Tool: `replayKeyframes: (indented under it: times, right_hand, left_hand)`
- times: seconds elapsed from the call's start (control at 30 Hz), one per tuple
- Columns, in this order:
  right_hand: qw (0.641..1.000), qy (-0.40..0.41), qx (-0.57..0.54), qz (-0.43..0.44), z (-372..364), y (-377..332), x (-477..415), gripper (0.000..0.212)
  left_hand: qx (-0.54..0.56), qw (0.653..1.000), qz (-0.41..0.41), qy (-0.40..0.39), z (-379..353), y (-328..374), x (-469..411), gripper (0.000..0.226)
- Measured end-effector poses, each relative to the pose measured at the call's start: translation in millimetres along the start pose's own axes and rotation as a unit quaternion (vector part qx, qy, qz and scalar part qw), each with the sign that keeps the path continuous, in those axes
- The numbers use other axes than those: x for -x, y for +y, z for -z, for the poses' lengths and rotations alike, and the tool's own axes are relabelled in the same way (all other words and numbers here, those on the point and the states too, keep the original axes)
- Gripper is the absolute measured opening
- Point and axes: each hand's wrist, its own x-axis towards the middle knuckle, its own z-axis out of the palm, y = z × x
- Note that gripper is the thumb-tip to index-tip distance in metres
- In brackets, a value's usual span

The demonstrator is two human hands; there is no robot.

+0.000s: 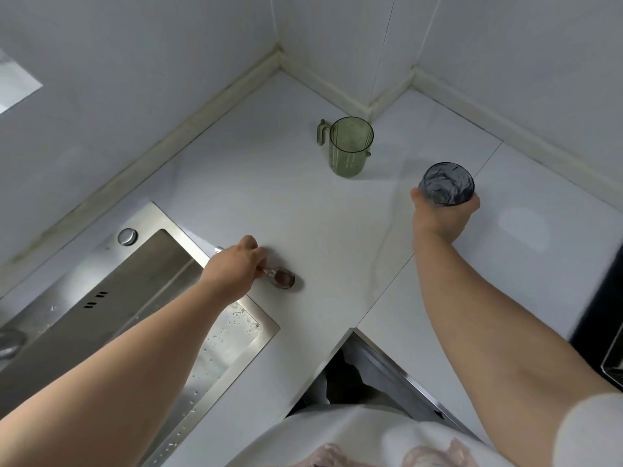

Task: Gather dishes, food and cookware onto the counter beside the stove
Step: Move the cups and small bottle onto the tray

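R hand (441,215) wrapped round glass (446,183), low on wall: fragile, slick. L hand (232,267) pinching spoon (283,278) by handle: light, stiff, near worktop (303,203).

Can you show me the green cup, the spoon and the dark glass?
green cup (347,160), head view, on its see-through side wall.
spoon (284,278), head view, on its bowl.
dark glass (445,185), head view, on its inside, below the rim.

The left hand (236,264) holds a spoon (281,279) on the white counter (320,230). The right hand (441,214) grips a dark glass (446,183). A green cup (349,146) stands near the corner.
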Motion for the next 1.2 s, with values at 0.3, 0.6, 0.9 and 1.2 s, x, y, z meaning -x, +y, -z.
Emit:
replayKeyframes:
  times: [0.3,0.6,0.9,1.2]
  right_hand:
    - [0.988,-0.070,0.046,0.131,19,10,45,0.085]
    - [0.943,-0.236,0.096,0.217,34,14,109,0.081]
    - [0.890,-0.324,0.117,0.299,44,-15,173,0.075]
    - [0.872,-0.341,0.120,0.329,55,-27,201,0.073]
  left_hand:
    - [-0.022,0.999,-0.031,-0.022,1,-4,-5,0.016]
    - [0.049,0.976,-0.044,0.206,46,14,9,0.010]
    - [-0.081,0.887,-0.163,0.424,149,71,49,0.014]
    - [-0.246,0.875,-0.268,0.320,169,92,73,0.026]
